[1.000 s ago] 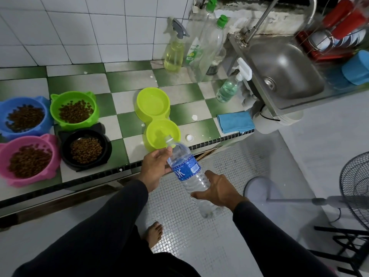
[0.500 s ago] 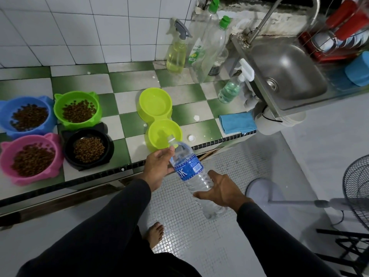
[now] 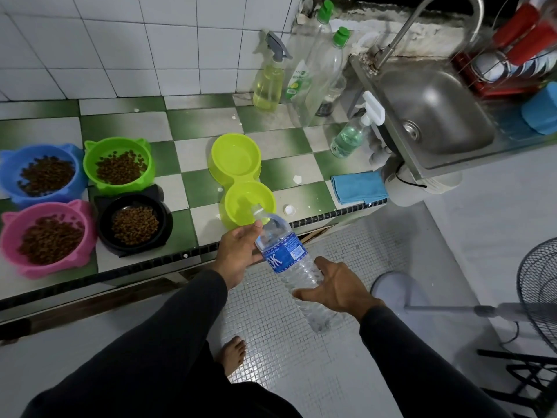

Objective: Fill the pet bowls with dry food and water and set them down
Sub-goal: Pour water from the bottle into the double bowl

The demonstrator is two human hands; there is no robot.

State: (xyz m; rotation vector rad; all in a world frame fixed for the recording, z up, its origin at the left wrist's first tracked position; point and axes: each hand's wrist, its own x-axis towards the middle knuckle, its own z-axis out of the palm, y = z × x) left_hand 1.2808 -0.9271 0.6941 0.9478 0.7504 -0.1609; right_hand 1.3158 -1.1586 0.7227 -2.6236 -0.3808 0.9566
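The left hand grasps the upper part of a clear water bottle just below its shoulder, while the right hand wraps its fingers round the lower body. The bottle has a blue label and no cap; it is tilted, with its open mouth over the near rim of the lime double bowl. That bowl sits on the checkered tile ledge just beyond the left hand, both its cups bright and smooth; whether they hold water is unclear. A small white cap lies on the ledge just right of the bottle's mouth. Farther left of the left hand stand four bowls of brown kibble: black bowl, green bowl, pink bowl, blue bowl. Beyond the right hand lie a folded blue cloth and a steel sink.
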